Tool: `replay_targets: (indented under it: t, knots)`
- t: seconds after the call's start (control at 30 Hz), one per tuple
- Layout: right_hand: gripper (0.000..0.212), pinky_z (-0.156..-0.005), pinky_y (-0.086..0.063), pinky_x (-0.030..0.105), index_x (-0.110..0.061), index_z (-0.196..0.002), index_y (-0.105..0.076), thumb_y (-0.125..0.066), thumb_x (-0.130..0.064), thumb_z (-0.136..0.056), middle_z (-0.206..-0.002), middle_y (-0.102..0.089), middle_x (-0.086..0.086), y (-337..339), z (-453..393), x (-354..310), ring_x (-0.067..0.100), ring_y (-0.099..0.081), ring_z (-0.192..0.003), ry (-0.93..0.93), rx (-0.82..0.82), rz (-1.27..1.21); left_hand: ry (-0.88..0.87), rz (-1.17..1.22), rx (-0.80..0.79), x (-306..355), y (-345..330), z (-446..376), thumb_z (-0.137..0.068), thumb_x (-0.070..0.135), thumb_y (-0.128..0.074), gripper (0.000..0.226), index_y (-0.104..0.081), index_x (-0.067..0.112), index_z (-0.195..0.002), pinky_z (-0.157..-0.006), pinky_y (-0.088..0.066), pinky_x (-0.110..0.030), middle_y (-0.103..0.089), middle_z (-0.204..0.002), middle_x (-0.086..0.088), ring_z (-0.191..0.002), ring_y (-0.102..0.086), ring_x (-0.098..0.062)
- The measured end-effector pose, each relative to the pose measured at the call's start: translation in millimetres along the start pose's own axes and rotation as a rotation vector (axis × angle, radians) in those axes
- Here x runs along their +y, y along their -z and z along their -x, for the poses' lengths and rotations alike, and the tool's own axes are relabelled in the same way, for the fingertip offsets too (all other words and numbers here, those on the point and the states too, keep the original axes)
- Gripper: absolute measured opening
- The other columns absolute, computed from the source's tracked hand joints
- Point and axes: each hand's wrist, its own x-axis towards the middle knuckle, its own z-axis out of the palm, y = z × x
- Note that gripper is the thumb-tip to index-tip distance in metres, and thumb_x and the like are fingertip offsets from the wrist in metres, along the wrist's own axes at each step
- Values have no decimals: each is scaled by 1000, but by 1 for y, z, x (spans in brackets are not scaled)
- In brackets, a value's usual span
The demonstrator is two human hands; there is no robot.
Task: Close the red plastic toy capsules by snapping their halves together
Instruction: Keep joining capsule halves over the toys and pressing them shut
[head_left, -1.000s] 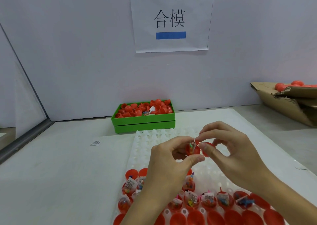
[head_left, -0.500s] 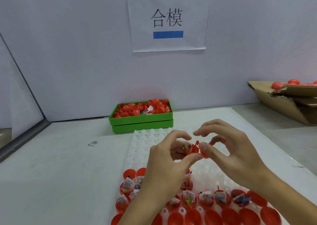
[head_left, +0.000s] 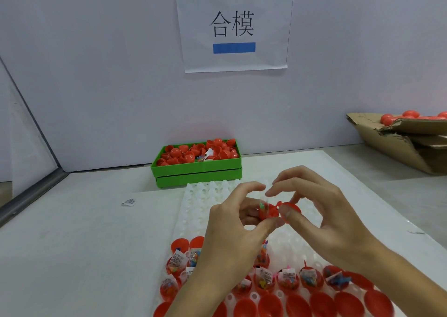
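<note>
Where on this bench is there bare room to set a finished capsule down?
Bare tabletop lies left of the white tray, around the small packet. The tray's far rows sit unfilled. Crowded: the tray's near rows of open capsules and the green bin.

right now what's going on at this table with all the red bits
A person is closing toy capsules by hand. The left hand pinches a filled capsule half and the right hand holds its lid beside it; the two are not yet snapped shut. Below, a white tray holds more open, filled capsules. A green bin of red halves sits at the back.
</note>
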Motion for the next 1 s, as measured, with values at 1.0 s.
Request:
replay_targets:
  t: [1.0]
  knots:
    - [20,-78,-59,28,-29,-103,-72,-68,-37,-85,-98,-74,-1,26,-8,11,23,-73,-82,-413,-219,-351,-70,-73,62,-3,6,-3,-74,23,-86,27,-62,30,-82,-72,-56,-16,-71,-78,15,-76,-70,-5]
